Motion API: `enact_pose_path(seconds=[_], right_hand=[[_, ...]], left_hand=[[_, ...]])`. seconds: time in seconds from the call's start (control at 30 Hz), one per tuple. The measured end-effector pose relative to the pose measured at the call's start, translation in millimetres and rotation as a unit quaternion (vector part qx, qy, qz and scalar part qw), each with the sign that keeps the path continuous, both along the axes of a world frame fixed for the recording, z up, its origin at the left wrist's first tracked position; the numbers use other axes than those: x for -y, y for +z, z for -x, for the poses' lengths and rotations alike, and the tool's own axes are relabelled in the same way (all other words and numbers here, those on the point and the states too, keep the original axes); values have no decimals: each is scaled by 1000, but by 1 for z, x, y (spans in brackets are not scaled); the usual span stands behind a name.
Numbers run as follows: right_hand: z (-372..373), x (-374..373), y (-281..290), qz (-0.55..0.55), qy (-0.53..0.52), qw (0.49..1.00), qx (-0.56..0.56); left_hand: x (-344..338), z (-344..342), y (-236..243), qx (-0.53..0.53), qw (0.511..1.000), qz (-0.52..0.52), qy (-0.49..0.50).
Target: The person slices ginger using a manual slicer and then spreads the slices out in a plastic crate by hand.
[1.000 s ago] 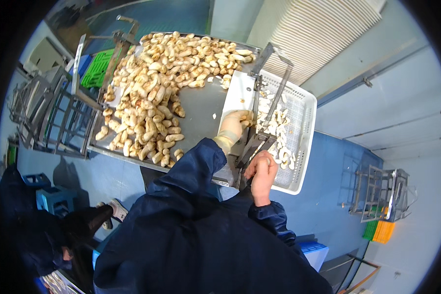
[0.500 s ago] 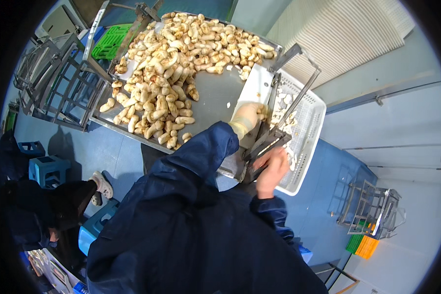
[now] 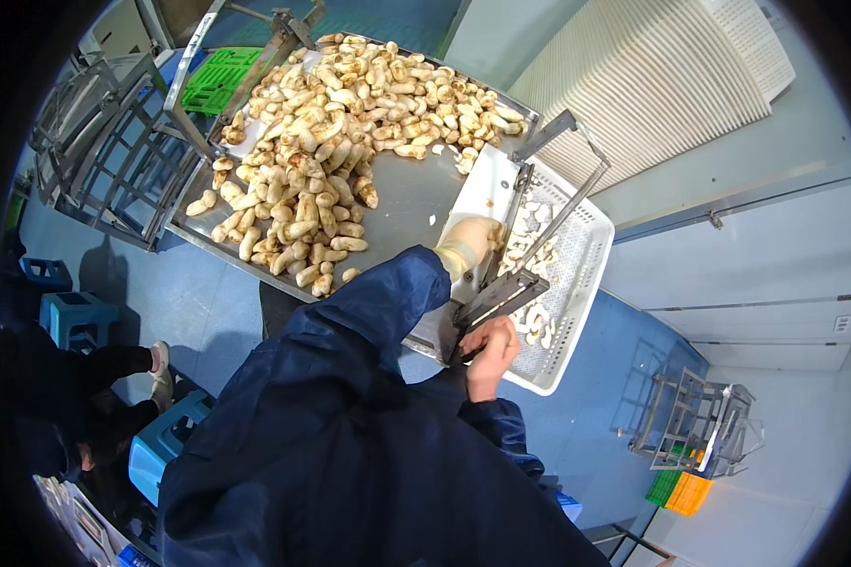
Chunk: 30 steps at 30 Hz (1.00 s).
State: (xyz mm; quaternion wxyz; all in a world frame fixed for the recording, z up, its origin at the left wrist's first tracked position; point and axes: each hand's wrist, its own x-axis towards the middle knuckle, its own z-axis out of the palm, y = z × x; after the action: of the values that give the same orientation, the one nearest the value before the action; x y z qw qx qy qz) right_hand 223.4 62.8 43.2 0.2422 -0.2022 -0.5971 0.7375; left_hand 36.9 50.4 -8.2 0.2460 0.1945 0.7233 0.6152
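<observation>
My left hand (image 3: pixel 471 244), in a pale glove, lies on the white board (image 3: pixel 479 194) beside the blade of a metal lever slicer (image 3: pixel 503 297). Its fingers are curled in; whatever they grip is mostly hidden. My right hand (image 3: pixel 493 352) is closed around the dark handle at the slicer's near end. Left of the board, whole cream-and-brown mushrooms (image 3: pixel 298 175) lie heaped on a steel table (image 3: pixel 402 208). Thin white slices (image 3: pixel 536 321) sit in a white perforated basket (image 3: pixel 584 248) just right of the slicer.
A second metal lever frame (image 3: pixel 187 90) stands at the table's far left, near a green crate (image 3: pixel 219 80). Metal racks (image 3: pixel 104 151) are at left. Blue stools (image 3: pixel 165 439) and a seated person's legs (image 3: pixel 123 369) are lower left. A wall with corrugated panel (image 3: pixel 648 85) rises at right.
The whole view has shifted slightly. My right hand and the slicer's lever have come a little nearer to me and left. My left hand stays by the blade.
</observation>
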Motion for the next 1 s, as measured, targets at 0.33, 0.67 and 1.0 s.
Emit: enact_pose_path(seconds=[0.33,0.67,1.0], right_hand=[[-2,2,-9,2,19,1000,-24],[-3,8,-9,-20,12,1000,1],[4,4,3,33,-17,998,47]], left_hand=[[3,2,6,-15,999,33,20],[2,-3,-9,-210,969,126,34],[-8,16,14,-14,989,-136,51]])
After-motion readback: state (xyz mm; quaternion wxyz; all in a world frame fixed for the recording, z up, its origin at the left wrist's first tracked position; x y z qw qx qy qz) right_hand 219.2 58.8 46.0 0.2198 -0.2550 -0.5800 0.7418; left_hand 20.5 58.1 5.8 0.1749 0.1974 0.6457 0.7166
